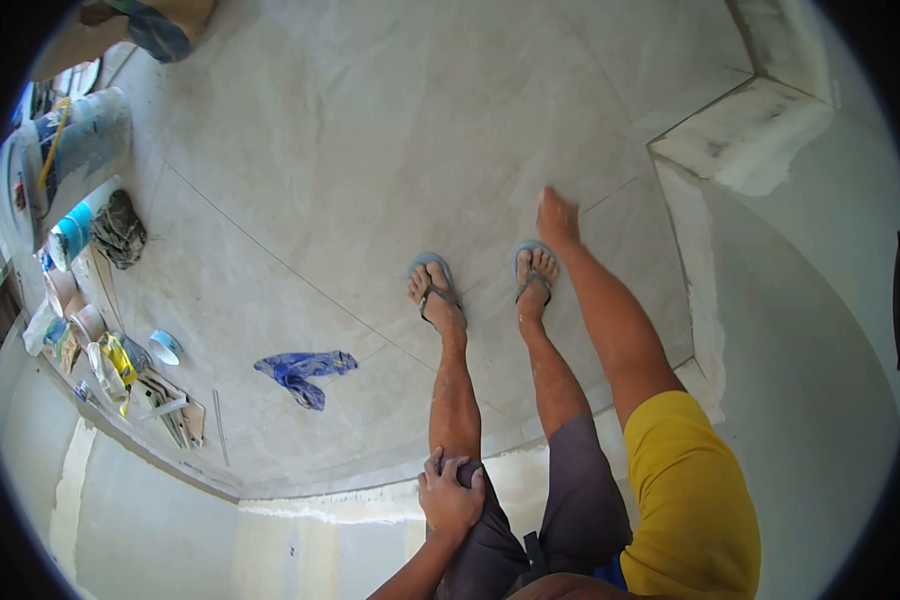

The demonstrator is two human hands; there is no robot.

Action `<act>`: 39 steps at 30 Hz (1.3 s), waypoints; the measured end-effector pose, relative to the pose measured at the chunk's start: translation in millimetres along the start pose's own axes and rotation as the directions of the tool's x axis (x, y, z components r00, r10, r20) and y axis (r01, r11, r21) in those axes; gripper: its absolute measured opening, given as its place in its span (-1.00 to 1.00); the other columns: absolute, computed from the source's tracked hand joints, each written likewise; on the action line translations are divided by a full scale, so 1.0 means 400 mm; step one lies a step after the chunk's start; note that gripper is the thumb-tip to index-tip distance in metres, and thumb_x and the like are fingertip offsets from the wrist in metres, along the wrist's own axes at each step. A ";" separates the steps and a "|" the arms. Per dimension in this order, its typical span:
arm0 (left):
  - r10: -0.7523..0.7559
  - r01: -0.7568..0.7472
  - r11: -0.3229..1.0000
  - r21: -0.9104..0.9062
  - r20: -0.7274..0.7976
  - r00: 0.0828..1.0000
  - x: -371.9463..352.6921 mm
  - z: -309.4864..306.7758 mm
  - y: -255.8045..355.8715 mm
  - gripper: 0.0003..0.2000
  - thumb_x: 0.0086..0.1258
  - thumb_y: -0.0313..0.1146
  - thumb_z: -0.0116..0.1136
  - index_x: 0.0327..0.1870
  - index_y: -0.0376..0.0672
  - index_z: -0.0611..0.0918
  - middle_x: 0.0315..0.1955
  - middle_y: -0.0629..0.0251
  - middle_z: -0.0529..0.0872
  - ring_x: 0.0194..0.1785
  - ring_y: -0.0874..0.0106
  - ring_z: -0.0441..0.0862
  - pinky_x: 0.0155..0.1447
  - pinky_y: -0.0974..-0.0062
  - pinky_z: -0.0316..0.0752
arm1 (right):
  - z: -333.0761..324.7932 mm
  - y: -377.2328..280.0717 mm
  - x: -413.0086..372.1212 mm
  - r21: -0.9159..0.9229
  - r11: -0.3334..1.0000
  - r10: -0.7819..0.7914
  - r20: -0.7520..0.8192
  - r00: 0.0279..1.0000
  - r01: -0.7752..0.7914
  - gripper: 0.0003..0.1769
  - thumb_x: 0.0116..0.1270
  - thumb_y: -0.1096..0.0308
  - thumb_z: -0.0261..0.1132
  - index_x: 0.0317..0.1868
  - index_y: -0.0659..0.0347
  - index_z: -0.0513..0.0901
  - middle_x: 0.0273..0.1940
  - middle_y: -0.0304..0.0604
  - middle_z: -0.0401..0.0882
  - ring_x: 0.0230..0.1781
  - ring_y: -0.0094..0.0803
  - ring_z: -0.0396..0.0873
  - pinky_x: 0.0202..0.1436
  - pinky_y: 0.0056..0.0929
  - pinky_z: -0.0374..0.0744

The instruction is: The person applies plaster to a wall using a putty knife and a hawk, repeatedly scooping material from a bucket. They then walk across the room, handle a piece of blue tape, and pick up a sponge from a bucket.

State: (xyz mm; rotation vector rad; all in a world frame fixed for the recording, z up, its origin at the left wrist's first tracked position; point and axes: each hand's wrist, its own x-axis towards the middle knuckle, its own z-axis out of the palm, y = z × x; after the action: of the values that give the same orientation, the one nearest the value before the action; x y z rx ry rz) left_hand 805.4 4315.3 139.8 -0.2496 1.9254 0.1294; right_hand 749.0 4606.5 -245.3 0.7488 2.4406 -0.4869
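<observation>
My left hand [450,492] rests on the knee of my dark shorts [582,490], fingers spread and bent over the cloth. My right arm, in a yellow sleeve [692,490], reaches down beside my leg. Its hand [559,217] hangs over the floor just past my right foot, its fingers blurred. Both feet wear grey-blue flip-flops [432,268] on the pale tiled floor [370,180]. Left of them lies a crumpled blue plastic wrapper [305,374].
Along the left wall stand a clear plastic bucket [95,130], a dark crumpled cloth [119,230], a blue-and-white roll [165,347] and a yellow package [117,355]. Flat strips [175,408] lie beside them. A low wall ledge [740,130] juts out at upper right.
</observation>
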 end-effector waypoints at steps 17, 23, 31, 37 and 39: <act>0.447 -0.502 0.773 -0.387 -0.229 0.865 -0.495 -0.115 0.021 -0.57 0.35 0.02 0.02 -0.25 -0.25 0.65 -0.39 -0.10 0.66 -0.20 -0.01 0.63 -0.11 0.16 0.47 | -0.842 -0.249 -1.179 0.571 0.815 -0.381 0.404 0.832 0.096 -0.84 0.22 0.30 0.22 -0.32 0.23 0.59 -0.41 -0.03 0.63 -0.35 -0.17 0.62 -0.22 -0.28 0.53; 0.416 -0.537 0.662 -0.524 -0.339 0.844 -0.587 -0.183 0.045 -0.57 0.36 -0.01 0.06 -0.35 -0.30 0.66 -0.48 0.18 0.70 -0.42 0.42 0.66 -0.27 0.44 0.51 | -1.088 -0.337 -1.183 0.562 0.719 -0.580 0.159 0.799 0.410 -0.84 0.23 0.34 0.23 -0.27 0.25 0.60 -0.36 0.00 0.62 -0.33 -0.17 0.61 -0.20 -0.28 0.52; 0.331 -0.694 0.611 -0.381 -0.673 0.661 -0.785 -0.218 0.043 -0.61 0.37 -0.06 0.06 -0.34 -0.30 0.64 -0.54 0.16 0.69 -0.44 0.39 0.67 -0.29 0.45 0.51 | -1.275 -0.402 -1.257 0.441 0.644 -0.742 0.158 0.652 0.625 -0.79 0.25 0.28 0.25 -0.23 0.26 0.60 -0.34 0.04 0.61 -0.31 -0.14 0.60 -0.21 -0.27 0.50; 0.113 -0.705 0.408 -0.580 -0.734 0.669 -0.911 -0.229 -0.041 -0.70 0.37 -0.19 0.07 -0.26 -0.32 0.61 -0.46 0.07 0.69 -0.40 0.28 0.68 -0.27 0.36 0.51 | -1.286 -0.500 -1.307 0.542 0.564 -0.817 0.258 0.515 0.623 -0.73 0.28 0.20 0.25 -0.23 0.28 0.61 -0.46 -0.11 0.58 -0.44 -0.35 0.54 -0.31 -0.36 0.47; -0.016 -0.720 0.310 -0.621 -0.760 0.649 -0.918 -0.212 -0.087 -0.70 0.39 -0.19 0.06 -0.28 -0.33 0.59 -0.47 0.10 0.68 -0.44 0.35 0.66 -0.31 0.40 0.50 | -1.270 -0.550 -1.345 0.580 0.547 -0.834 0.319 0.450 0.603 -0.71 0.28 0.18 0.26 -0.23 0.28 0.61 -0.50 -0.17 0.56 -0.47 -0.43 0.51 -0.35 -0.41 0.46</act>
State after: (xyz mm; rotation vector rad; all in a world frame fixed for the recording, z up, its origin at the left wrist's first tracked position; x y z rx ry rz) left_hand 862.5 4304.8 513.6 -0.6103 2.3838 1.7464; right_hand 799.6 4458.0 510.5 -0.4217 1.9516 -1.3555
